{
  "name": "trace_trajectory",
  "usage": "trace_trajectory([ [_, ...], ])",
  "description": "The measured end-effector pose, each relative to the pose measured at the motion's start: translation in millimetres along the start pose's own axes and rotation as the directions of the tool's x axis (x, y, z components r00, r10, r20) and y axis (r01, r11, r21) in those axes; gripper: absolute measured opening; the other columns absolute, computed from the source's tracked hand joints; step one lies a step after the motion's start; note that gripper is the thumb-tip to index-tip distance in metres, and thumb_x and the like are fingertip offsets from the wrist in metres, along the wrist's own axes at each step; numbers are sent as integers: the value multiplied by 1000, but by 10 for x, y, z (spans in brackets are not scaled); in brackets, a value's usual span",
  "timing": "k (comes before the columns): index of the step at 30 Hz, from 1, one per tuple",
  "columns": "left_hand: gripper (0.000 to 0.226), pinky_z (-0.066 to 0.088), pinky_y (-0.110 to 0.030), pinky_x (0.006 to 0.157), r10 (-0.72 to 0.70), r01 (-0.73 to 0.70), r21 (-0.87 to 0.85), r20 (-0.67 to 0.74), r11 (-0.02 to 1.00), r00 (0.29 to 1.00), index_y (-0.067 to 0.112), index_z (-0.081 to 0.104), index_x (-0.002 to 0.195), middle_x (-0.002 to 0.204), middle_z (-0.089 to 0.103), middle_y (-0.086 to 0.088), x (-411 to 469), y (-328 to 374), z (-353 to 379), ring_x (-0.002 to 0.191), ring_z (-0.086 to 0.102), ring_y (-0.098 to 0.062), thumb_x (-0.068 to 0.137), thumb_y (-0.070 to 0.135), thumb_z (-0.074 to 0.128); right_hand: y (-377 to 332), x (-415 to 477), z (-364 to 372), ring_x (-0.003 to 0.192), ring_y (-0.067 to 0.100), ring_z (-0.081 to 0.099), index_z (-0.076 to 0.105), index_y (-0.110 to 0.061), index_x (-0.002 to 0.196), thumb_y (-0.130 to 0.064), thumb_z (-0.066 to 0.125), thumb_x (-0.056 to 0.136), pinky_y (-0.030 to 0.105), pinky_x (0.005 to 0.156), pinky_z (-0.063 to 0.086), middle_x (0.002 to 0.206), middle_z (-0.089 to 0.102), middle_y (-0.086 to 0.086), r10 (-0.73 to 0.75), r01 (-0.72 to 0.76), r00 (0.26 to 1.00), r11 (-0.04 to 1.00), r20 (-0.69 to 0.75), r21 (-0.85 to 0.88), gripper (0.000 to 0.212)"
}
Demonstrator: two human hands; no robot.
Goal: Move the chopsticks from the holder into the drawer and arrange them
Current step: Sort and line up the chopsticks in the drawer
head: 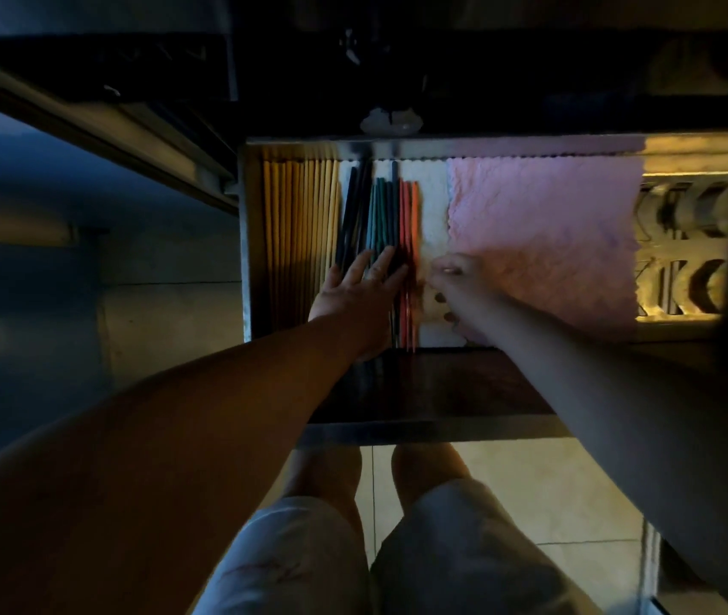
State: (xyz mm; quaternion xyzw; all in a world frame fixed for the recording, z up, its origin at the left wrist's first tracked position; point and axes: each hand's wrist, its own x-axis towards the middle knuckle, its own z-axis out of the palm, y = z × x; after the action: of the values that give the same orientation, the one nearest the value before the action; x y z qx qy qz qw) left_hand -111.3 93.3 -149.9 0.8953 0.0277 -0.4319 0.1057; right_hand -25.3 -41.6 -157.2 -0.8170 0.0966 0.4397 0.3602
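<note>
Where left hand covers chopsticks, near ends hidden, seemingly.

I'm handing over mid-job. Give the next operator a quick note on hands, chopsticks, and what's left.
Left hand: open, flat on the dark and teal chopsticks.
Right hand: beside the orange chopsticks, fingers curled; grip unclear.
Yellow chopsticks lie in a neat row at the left of the drawer; pink cloth on the right.
Holder not in view.
Left: straighten the dark ones, which lie slanted.
</note>
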Motion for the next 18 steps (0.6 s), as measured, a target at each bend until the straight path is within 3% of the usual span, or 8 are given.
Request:
trace_trajectory([
  [5, 77, 3, -51, 118, -35, 41, -110, 53, 993, 998, 32, -7, 154, 159, -25, 5, -541, -16, -256, 147, -20, -21, 99, 35, 46, -83, -517, -206, 93, 22, 60, 60, -10, 122, -27, 57, 91, 27, 78, 44, 109, 63, 8, -19, 18, 999, 999, -26, -52, 35],
  [9, 69, 7, -51, 118, -74, 82, -220, 46, 972, 996, 31, 7, 156, 164, -10, 3, -989, 89, -455, 150, -11, -24, 99, 35, 46, -122, -1044, -380, 117, 21, 58, 55, -11, 130, -30, 53, 94, 33, 99, 46, 132, 59, 4, -57, 53, 998, 990, -21, -127, 41],
  [12, 66, 11, -50, 118, -112, 96, -273, -45, 957, 993, 31, 12, 155, 164, -4, 2, -1338, 249, -503, 150, -4, -27, 99, 42, 44, -154, -1478, -491, 122, 24, 53, 51, -13, 133, -33, 51, 96, 33, 101, 41, 135, 56, 6, -124, 121, 992, 966, 5, -226, 42],
  [16, 62, 12, -50, 118, -144, 104, -297, -117, 949, 983, 31, 13, 155, 165, -1, 1, -1760, 534, -494, 151, -1, -28, 100, 49, 35, -42, -1958, -627, 132, 27, 41, 38, -38, 135, -61, 41, 87, 47, 107, 35, 141, 45, -4, -240, 209, 971, 827, 9, -523, 53],
  [18, 61, 11, -50, 118, -157, 105, -326, -135, 939, 978, 33, 11, 154, 165, 0, 1, -1915, 689, -434, 150, 0, -28, 100, 49, 32, 60, -2135, -694, 142, 27, 24, 23, -43, 142, -62, 39, 87, 51, 113, 24, 150, 30, -5, -226, 203, 973, 744, 47, -637, 60],
])
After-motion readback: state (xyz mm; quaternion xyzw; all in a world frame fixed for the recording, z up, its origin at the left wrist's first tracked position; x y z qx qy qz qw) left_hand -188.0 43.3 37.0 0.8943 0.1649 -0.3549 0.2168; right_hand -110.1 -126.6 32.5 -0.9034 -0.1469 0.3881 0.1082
